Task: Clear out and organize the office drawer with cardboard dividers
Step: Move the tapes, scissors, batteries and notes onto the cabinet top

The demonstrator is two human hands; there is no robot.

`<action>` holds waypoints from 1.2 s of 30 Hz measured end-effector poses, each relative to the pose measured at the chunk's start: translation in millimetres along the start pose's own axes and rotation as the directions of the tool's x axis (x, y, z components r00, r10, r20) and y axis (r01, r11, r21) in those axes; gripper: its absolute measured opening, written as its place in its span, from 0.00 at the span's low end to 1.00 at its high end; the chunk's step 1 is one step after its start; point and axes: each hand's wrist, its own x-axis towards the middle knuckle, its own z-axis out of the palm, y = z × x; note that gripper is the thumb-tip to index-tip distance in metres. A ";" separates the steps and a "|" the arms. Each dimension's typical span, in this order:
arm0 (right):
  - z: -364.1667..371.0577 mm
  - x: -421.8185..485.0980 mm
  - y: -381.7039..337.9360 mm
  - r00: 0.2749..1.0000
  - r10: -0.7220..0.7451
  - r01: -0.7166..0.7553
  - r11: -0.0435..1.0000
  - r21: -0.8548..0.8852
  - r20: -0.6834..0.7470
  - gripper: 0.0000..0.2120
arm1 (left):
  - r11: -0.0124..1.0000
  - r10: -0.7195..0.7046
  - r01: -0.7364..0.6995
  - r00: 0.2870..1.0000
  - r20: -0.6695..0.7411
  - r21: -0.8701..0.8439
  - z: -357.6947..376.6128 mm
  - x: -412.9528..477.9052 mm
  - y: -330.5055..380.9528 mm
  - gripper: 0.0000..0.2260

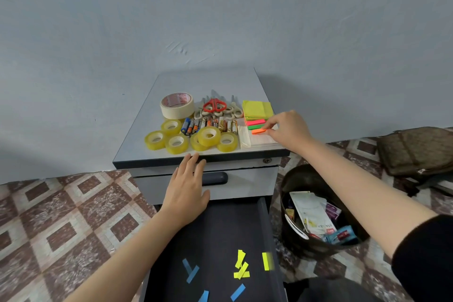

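Observation:
The open dark drawer (220, 235) sticks out below me, with several loose yellow (241, 266) and blue paper flags (190, 273) on its floor. On the grey cabinet top (208, 81) my right hand (288, 130) pinches an orange sticky-flag strip (258, 131) beside pink (255, 122) and green strips (255, 127). My left hand (187, 189) hangs flat with straight fingers in front of the upper drawer's handle (217, 178), fingertips at the cabinet top's front edge.
The cabinet top also holds a masking tape roll (177, 104), several clear tape rolls (208, 135), batteries (208, 125), scissors (215, 105) and yellow sticky notes (257, 109). A dark bin (316, 211) with paper rubbish stands right of the drawer. A brown bag (416, 149) lies on the tiled floor.

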 end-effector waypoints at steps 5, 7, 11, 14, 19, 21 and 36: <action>8.0 1.3 -7.1 0.997 -0.062 0.064 0.996 -0.062 0.037 0.11 | 0.998 -0.008 0.005 0.999 -0.048 -0.055 4.0 -1.3 0.2 0.30; 9.1 2.1 -6.8 0.997 -0.072 0.074 0.994 -0.082 0.031 0.12 | 0.998 -0.012 0.009 0.999 -0.046 -0.055 6.5 -1.6 -0.4 0.29; 11.9 5.4 -5.7 0.995 -0.087 0.092 0.987 -0.132 0.040 0.13 | 0.998 -0.003 -0.002 0.996 -0.086 -0.061 11.1 -1.8 -1.8 0.28; 12.6 7.1 -6.9 0.993 -0.097 0.105 0.985 -0.139 0.063 0.13 | 0.999 0.005 -0.009 0.996 -0.084 -0.050 13.4 -3.0 -2.9 0.28; 11.9 9.2 -8.0 0.994 -0.101 0.107 0.981 -0.161 0.045 0.10 | 0.999 0.011 -0.013 0.998 -0.054 -0.036 12.6 -2.6 -4.8 0.28; 13.1 10.5 -7.3 0.995 -0.097 0.100 0.980 -0.170 0.030 0.09 | 0.999 0.009 -0.011 0.999 -0.052 -0.035 12.3 -2.6 -4.7 0.29; 18.7 11.9 -7.8 0.995 -0.093 0.087 0.982 -0.168 -0.026 0.09 | 1.000 -0.010 0.010 1.000 0.003 0.023 9.3 -1.6 -2.1 0.28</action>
